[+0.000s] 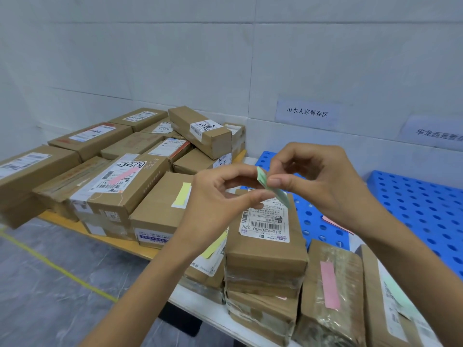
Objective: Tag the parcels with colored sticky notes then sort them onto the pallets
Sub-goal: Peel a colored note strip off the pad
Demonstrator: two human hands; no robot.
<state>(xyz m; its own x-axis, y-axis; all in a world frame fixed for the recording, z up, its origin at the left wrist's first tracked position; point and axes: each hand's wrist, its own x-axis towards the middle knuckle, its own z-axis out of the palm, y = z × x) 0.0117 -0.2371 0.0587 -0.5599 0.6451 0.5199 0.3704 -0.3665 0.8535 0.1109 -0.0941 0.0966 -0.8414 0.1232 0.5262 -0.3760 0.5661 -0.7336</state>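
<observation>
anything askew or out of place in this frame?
Two things. The long box at the back lies tilted on top of its neighbours, not flat. A pink sticky note lies loose on the blue pallet, on no parcel.

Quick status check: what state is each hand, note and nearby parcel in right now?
Green paper sticky note: pinched between both hands, not yet stuck.
Left hand: pinching the note.
Right hand: pinching the note.
Brown cardboard parcel with white label: no coloured note showing.
Plain brown cardboard box: yellow note stuck on top.
Tape-wrapped brown parcel: pink note stuck on top.
</observation>
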